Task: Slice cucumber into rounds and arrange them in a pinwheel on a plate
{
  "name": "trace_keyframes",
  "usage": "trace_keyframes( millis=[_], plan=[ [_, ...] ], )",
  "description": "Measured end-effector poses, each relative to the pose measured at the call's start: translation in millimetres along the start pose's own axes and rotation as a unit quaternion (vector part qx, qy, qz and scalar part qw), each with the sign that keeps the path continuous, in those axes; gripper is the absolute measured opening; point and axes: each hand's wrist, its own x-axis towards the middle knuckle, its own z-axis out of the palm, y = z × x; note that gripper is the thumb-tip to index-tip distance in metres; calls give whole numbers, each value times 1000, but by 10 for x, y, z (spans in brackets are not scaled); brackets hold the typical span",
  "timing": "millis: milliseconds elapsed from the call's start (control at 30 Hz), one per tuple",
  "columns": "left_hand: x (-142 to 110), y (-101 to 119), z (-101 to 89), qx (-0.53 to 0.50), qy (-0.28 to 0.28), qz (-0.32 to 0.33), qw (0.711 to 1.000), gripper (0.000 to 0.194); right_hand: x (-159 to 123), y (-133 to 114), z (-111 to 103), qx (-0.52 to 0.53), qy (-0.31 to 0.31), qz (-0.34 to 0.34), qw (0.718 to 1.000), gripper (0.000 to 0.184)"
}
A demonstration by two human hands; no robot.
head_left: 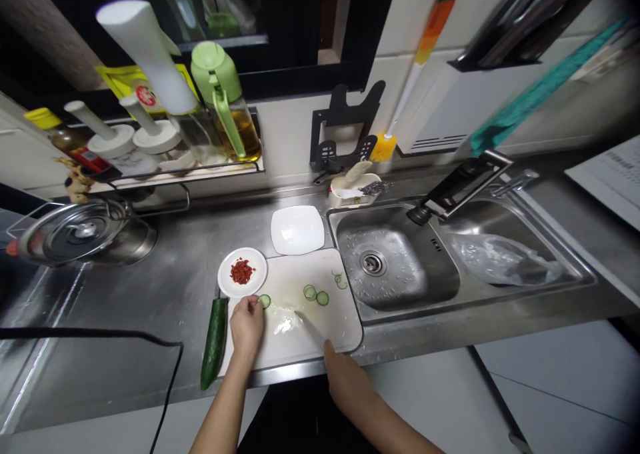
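Right hand [347, 377]: we are holding a knife [311, 327], fingers wrapped around its handle.
Left hand [247, 325]: we are touching a cucumber slice [265, 301], fingers bunched nearly together; whether we are gripping it, we cannot tell.
Cucumber [214, 344]: lying along the cutting board's [280, 351] left edge.
Other slices [323, 298]: resting mid-board.

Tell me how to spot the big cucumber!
Find the sink, then the white cutting board left of it. Along the board's left edge, below the round plate with red bits, lies the cucumber. Unlike the thin, pale slices, it's long and dark green.
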Motion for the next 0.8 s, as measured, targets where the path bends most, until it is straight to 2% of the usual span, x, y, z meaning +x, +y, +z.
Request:
trace_keyframes(
  millis=[67, 200, 300, 467, 667, 800],
  plan=[
    [-21, 83, 63, -16, -16, 38, 999, 20, -2, -10, 1, -6, 5, 4, 1000, 62],
    [-36, 376, 256, -36, -127, 130, 983, 18, -7, -18, 23, -10, 20, 0, 1000, 56],
    [-16, 594, 409, -26, -176, 161, 971, 15, -19, -15, 24, -8, 29, -5, 1000, 55],
    [21, 746, 556, 23, -200, 147, 968, 7, -42, -2, 0, -3, 31, -10, 999, 56],
    [23, 768, 589, 32, -209, 106, 972, 7, -48, 1, -28, 7, 22, -4, 1000, 53],
    [10, 800, 605, 25, -207, 105, 972, 8, -36, -7, -33, 9, 16, 5, 1000, 52]
  ],
)
